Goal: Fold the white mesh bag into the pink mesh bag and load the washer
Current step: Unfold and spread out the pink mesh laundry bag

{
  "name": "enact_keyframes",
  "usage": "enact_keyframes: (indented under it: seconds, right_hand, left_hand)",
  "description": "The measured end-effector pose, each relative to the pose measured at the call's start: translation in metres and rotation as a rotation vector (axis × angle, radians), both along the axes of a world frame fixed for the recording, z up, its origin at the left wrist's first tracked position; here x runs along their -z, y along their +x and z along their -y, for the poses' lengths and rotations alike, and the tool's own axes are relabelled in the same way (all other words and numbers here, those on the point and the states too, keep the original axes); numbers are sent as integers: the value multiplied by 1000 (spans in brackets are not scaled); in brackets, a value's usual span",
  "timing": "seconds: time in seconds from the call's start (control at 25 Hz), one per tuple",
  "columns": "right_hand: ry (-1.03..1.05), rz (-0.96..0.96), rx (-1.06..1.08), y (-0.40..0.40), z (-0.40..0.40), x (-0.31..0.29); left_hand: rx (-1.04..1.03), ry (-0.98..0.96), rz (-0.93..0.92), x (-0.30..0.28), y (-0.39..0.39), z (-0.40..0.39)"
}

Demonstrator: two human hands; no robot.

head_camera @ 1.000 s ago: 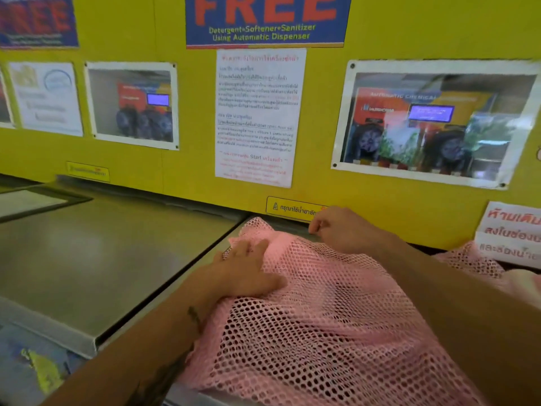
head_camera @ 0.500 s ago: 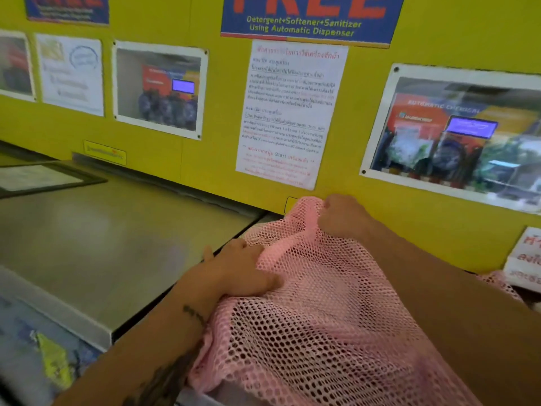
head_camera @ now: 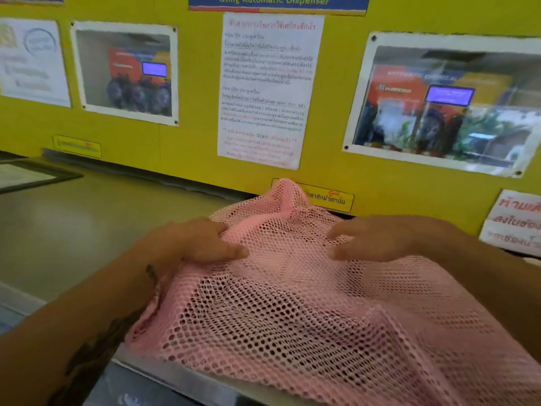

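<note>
The pink mesh bag [head_camera: 307, 312] lies spread over the metal top of a machine, its far end bunched up into a peak against the yellow wall. My left hand [head_camera: 199, 244] grips the mesh at the bag's left edge, thumb on top. My right hand [head_camera: 377, 240] rests on the mesh to the right, fingers curled and pinching the netting. The hands are about a hand's width apart. No white mesh bag is visible; the pink netting shows only darker shadow beneath it.
A grey metal machine top [head_camera: 87, 224] stretches to the left. The yellow wall [head_camera: 193, 148] behind carries posters, a white instruction sheet [head_camera: 266, 89] and a red-lettered sign [head_camera: 515, 224] at right. A metal front edge [head_camera: 187, 379] runs below the bag.
My right hand has come down from the bag's raised far end to the mesh beside my left hand. The camera has moved closer and tilted down.
</note>
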State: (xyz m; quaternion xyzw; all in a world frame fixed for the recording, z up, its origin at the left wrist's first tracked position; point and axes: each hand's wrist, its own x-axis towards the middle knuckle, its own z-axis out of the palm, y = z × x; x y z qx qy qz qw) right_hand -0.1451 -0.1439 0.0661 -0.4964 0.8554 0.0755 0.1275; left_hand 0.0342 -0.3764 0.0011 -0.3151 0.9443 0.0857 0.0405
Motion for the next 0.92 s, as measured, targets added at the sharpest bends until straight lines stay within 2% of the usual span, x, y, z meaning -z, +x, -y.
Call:
enact_keyframes:
  seconds: [0.08, 0.2, 0.4, 0.52, 0.6, 0.8, 0.92]
  right_hand:
    - [155, 7, 25, 4, -33, 9]
    - [103, 52, 13, -3, -58, 46]
    - [-123, -24, 144, -17, -85, 58]
    - [-75, 90, 171, -17, -109, 51]
    - [-2, 98, 176, -24, -122, 60]
    - [-194, -73, 313, -59, -143, 75]
    - [-160, 17, 277, -57, -147, 75]
  left_hand:
    - [-19, -172, 67, -13, 0, -9]
    - [123, -317, 63, -35, -15, -45]
    - [321, -165, -59, -44, -65, -103]
    - [327, -51, -123, -17, -92, -125]
    - [304, -51, -59, 6, -102, -127]
    - [209, -21, 70, 22, -117, -91]
    - [219, -51, 88, 25, -131, -70]
